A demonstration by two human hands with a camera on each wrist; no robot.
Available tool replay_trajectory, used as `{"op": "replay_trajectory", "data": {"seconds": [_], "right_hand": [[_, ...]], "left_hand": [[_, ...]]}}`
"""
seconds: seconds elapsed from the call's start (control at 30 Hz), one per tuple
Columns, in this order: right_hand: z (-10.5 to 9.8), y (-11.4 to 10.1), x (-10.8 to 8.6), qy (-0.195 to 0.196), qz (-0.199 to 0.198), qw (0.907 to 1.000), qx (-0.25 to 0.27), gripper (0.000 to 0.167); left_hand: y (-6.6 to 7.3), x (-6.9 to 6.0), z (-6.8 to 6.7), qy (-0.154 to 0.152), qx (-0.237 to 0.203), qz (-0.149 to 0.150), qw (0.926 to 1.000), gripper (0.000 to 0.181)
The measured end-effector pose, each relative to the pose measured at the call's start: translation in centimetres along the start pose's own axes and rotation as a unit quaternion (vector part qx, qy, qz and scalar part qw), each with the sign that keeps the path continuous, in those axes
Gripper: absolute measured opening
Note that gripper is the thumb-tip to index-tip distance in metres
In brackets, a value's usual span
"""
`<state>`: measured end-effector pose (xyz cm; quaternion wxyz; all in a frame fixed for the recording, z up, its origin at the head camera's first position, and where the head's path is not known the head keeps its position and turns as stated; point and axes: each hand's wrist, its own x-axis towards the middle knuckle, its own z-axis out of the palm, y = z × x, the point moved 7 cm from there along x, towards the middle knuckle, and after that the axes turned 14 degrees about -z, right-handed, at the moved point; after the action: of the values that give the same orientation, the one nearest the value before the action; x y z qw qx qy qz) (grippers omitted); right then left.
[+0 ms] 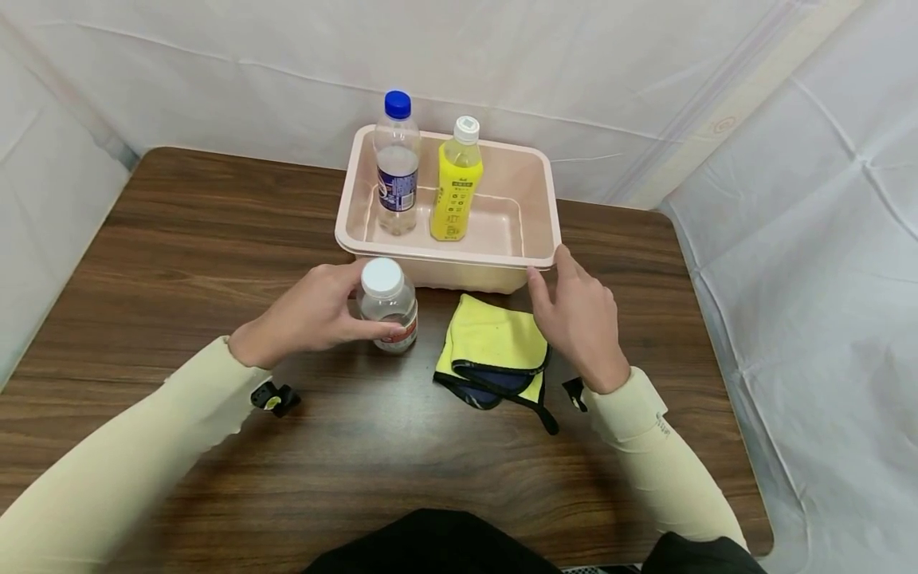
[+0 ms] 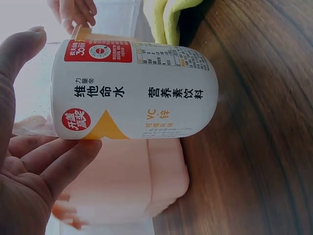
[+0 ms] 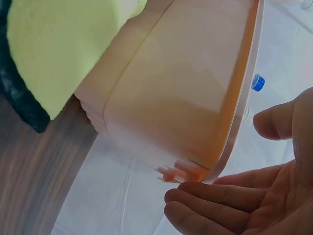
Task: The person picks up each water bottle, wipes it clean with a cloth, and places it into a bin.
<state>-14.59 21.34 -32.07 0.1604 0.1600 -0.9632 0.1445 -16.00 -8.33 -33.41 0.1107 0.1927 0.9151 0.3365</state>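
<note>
In the head view my left hand (image 1: 308,315) holds a clear bottle with a white cap (image 1: 382,279) around its side, thumb toward me and fingers on the far side. The bottle stands upright in front of a pale pink plastic bin (image 1: 466,275). Its white vitamin-drink label (image 2: 137,93) fills the left wrist view. My right hand (image 1: 579,323) is at the bin's front right corner, fingers loosely extended. The right wrist view shows those fingers (image 3: 215,198) beside the rim, gripping nothing; contact is hard to tell.
Inside the bin stand a clear bottle with a blue cap (image 1: 397,163) and a yellow-labelled bottle (image 1: 457,183). A folded yellow cloth with dark edging (image 1: 498,335) lies on the wooden table (image 1: 358,462) before the bin. White sheeting (image 1: 287,80) hangs behind and at the sides.
</note>
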Motion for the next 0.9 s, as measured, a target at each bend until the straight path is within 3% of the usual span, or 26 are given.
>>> {"op": "replay_trajectory", "data": {"seconds": [0.13, 0.37, 0.57, 0.67, 0.77, 0.9], "right_hand": [[0.4, -0.4, -0.8, -0.005, -0.003, 1.0000, -0.008, 0.050], [1.6, -1.1, -3.0, -0.038, 0.020, 0.9990, -0.006, 0.075], [3.0, -2.5, -3.4, -0.064, -0.023, 0.9977, 0.001, 0.063], [4.7, -3.4, -3.3, -0.120, -0.066, 0.9905, 0.014, 0.053], [6.8, -4.3, -3.2, -0.195, -0.104, 0.9745, 0.037, 0.050], [8.8, -5.2, -2.9, -0.244, -0.146, 0.9578, 0.040, 0.050]], "left_hand": [[0.3, 0.3, 0.8, -0.011, -0.003, -0.006, 0.9999, 0.064], [0.8, 0.7, 1.9, -0.016, -0.007, 0.004, 0.9998, 0.065], [1.2, 0.9, 2.2, -0.007, 0.000, 0.016, 0.9999, 0.064], [1.3, 1.0, 2.4, -0.006, 0.000, 0.019, 0.9998, 0.063], [1.4, 1.2, 2.5, -0.004, 0.000, 0.021, 0.9998, 0.064], [1.5, 1.3, 2.7, -0.003, -0.001, 0.022, 0.9997, 0.065]]}}
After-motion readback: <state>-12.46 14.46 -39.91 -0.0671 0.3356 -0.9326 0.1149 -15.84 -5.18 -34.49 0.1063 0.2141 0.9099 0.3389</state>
